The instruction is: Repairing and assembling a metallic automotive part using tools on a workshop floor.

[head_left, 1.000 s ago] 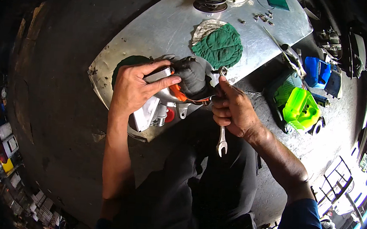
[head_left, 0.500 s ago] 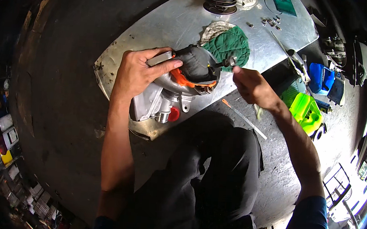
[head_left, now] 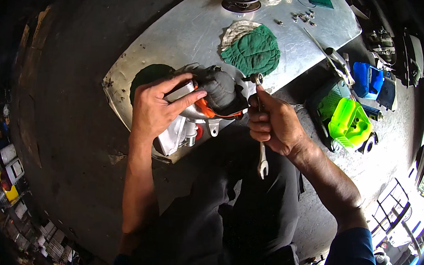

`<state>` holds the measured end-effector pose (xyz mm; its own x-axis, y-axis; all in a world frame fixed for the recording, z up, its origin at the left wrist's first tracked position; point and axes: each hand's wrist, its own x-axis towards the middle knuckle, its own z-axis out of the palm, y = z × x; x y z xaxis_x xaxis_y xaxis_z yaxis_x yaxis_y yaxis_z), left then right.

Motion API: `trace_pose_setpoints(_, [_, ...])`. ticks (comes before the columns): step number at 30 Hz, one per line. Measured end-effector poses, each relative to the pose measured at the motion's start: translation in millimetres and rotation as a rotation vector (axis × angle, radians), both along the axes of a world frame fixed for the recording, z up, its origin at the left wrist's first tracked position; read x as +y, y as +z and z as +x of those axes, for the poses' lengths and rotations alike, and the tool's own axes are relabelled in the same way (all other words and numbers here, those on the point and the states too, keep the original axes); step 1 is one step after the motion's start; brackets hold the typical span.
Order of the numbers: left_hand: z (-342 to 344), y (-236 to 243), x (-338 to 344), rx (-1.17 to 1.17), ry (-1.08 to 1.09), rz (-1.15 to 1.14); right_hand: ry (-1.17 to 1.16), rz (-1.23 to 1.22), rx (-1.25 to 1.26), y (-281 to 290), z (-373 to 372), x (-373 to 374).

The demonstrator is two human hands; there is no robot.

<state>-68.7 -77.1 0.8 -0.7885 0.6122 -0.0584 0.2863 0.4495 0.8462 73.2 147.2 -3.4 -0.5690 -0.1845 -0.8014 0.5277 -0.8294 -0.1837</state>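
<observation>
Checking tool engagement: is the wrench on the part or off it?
On, as far as shows. The wrench, gripped mid-shaft by the right hand, has its ring end at the engine part edge; the left hand steadies the part.

The right hand (head_left: 275,125) has come back to the engine part (head_left: 209,105), spanner (head_left: 259,131) upright again
</observation>
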Motion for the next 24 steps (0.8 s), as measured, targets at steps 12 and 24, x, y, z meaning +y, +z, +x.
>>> trace_pose_setpoints(12, [10.5, 3.7, -2.3, 0.146, 0.075, -0.118, 0.179, 0.145, 0.075, 10.4, -6.4, -1.7])
trace_pose_setpoints(24, [3.9, -7.8, -2.8, 0.126, 0.175, -0.142, 0.346, 0.211, 0.075, 3.5, -8.2, 12.0])
